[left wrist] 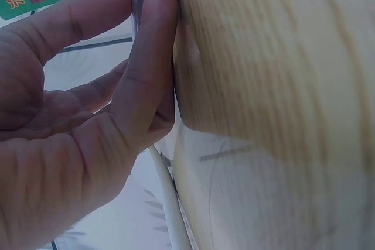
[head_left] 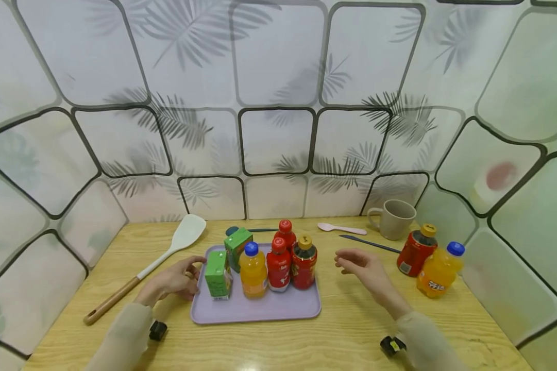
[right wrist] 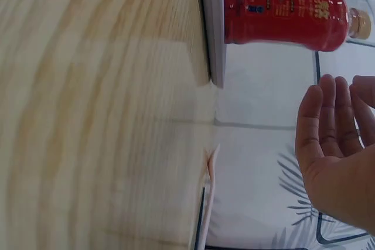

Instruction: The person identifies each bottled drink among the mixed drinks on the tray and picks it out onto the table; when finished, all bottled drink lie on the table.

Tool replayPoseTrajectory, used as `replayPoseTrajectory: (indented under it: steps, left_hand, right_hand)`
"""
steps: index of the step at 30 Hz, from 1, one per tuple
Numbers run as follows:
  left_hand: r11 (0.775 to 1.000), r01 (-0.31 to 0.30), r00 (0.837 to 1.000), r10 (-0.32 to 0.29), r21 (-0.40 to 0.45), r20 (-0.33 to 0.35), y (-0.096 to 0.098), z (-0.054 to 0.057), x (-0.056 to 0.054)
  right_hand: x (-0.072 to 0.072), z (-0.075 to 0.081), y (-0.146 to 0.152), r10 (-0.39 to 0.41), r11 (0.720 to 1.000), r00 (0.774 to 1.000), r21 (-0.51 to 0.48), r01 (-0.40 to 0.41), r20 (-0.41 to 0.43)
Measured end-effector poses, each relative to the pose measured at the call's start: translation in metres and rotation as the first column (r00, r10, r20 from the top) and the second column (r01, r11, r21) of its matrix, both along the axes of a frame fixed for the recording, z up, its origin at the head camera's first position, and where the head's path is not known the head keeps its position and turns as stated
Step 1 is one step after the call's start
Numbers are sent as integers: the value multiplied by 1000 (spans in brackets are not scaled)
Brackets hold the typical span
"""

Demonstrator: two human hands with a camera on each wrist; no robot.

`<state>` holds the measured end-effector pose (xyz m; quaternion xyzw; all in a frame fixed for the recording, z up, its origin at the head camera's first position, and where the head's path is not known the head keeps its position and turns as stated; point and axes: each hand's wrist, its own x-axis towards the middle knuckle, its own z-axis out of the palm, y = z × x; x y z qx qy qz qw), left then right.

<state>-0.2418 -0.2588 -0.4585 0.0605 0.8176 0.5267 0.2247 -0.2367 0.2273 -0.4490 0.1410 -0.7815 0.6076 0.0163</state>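
Note:
A lilac tray (head_left: 255, 312) carries two green juice boxes (head_left: 218, 275), an orange juice bottle (head_left: 253, 273), two red bottles with red caps (head_left: 279, 265) and a dark red bottle with a yellow cap (head_left: 303, 263). At the tray's left edge, my left hand (head_left: 178, 278) pinches the rim between thumb and fingers, beside the nearer juice box. The left wrist view shows the thumb (left wrist: 149, 57) low against the rim. To the right of the tray, my right hand (head_left: 364, 268) is held above the table with fingers loosely bent and nothing in them.
A white spatula (head_left: 185, 234) with a wooden handle lies at left. Behind the tray is a dark blue utensil (head_left: 259, 230). At right are a pink spoon (head_left: 343, 229), a blue utensil (head_left: 368, 242), a beige mug (head_left: 396, 220), a red bottle (head_left: 416, 252) and an orange bottle (head_left: 438, 273).

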Motion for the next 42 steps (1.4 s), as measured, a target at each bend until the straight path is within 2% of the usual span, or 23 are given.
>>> replayPoseTrajectory:
  steps: [6, 10, 18, 21, 26, 30, 35, 42]
  left_hand:
    - [1000, -18, 1000, 18, -3, -2, -1, -1, -1]
    - [1000, -14, 1000, 14, 2, 2, -1, -2, -1]
    - [1000, -24, 1000, 24, -1, 0, -1, -1, -1]
    - [999, -34, 999, 34, -6, 5, -1, -1, 0]
    - [999, -33, 999, 33, -12, 7, 1, 0, 1]
    - [999, -32, 999, 32, -13, 6, 1, 0, 1]
    - [999, -32, 999, 32, -18, 4, 1, -1, 1]
    - [999, -34, 999, 34, -11, 8, 2, 0, 2]
  right_hand:
    - [-7, -2, -16, 14, 993, 999, -117, -9, 44]
    - [-7, -4, -28, 29, 991, 997, -132, -20, 65]
    - [-10, -3, -48, 28, 991, 999, -133, -33, -40]
    - [-12, -2, -55, 37, 988, 998, -146, -44, -49]
    - [-13, 0, -64, 35, 992, 999, -120, -37, -20]
    - [-13, 0, -71, 38, 997, 999, -62, -38, -2]
    - [-12, 1, -78, -4, 1000, 1000, 18, 4, -15]
    - [-13, 2, -78, -63, 998, 998, 17, 63, -12]
